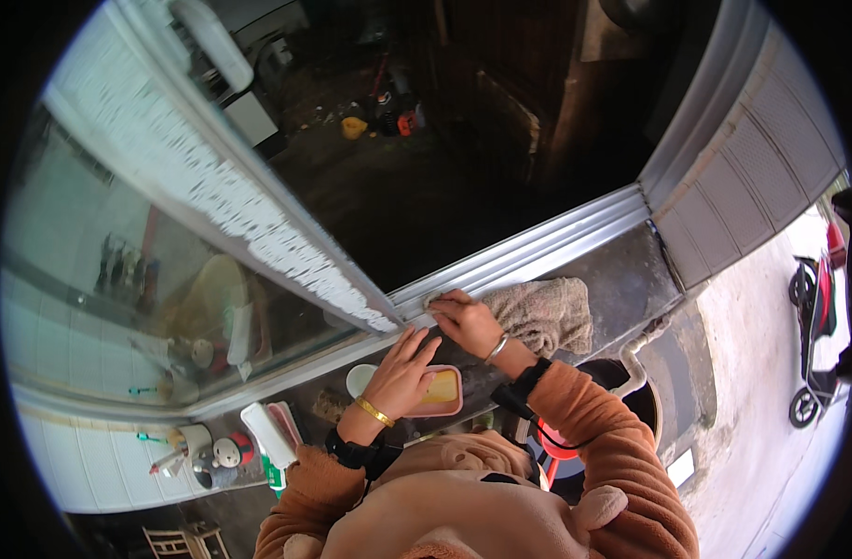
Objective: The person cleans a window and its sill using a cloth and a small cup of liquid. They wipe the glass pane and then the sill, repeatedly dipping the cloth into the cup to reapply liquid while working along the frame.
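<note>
My right hand pinches a small pale wad, perhaps cloth or a scrubbing pad, against the ribbed metal window track. The fingers partly hide it. Beside that wrist a folded grey-brown towel lies on the dark sill. My left hand holds nothing, its fingers spread and the tips at the lower edge of the window frame, near the foot of the sliding sash. Below its fingers stands a pink-rimmed tray with something yellow in it. A white bowl is partly covered by that hand.
Left along the ledge are a white plastic container, a cup with a toothbrush and a small figurine. A pale bent pipe and a red plastic dipper are near my right arm. Beyond the opening lies a dark room.
</note>
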